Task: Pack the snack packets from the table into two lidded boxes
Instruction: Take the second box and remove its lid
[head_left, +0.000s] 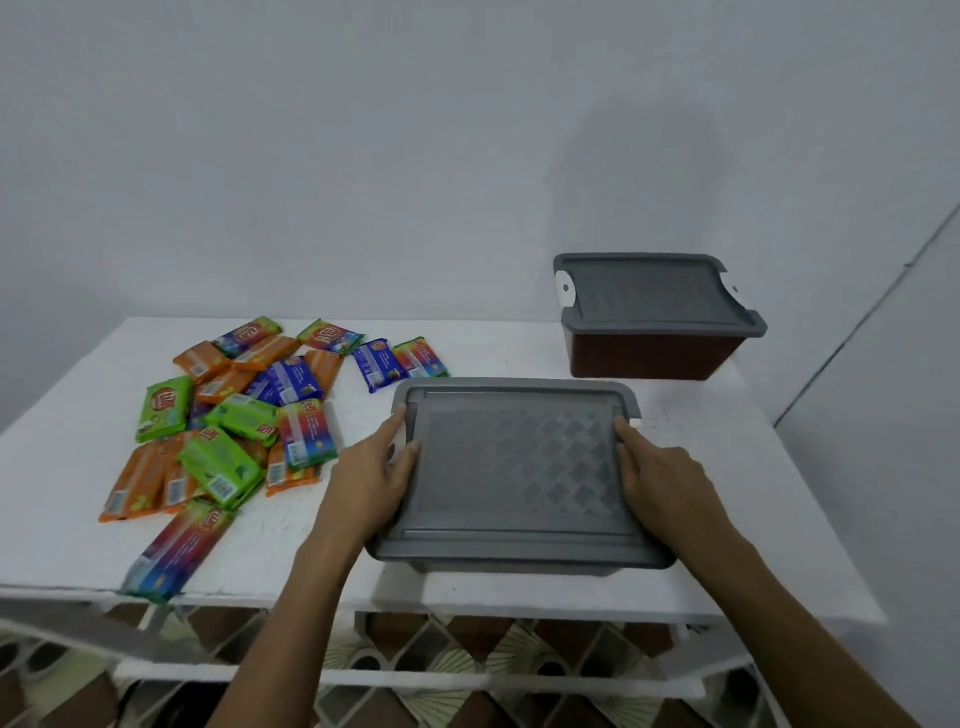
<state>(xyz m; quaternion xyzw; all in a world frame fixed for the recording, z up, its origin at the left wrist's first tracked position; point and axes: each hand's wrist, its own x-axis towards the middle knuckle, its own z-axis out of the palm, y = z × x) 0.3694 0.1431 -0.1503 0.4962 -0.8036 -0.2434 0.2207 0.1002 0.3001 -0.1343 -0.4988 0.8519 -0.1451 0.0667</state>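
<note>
I saw the near box (519, 564) with its grey lid (519, 462) on, standing by the table's (727, 530) front edge, right of centre. The left hand (374, 470) lay with fairly straight fingers on the lid's left end and the right hand (660, 478) likewise on its right end. The snack packets (234, 415) lay heaped on the left half. The second box (654, 348) sat lidded at the back right corner.

The near lid (519, 467) was grey plastic, matt, with a diamond pattern moulded into its top that caught a faint sheen. The far box (654, 353) wore the same grey plastic over a dark brown body (its grain too blurred to tell). The snack packets (234, 415) were glossy film wrappers. The table (701, 519) was white, matt and scuffed; the wall (363, 156) was smooth and matt.
</note>
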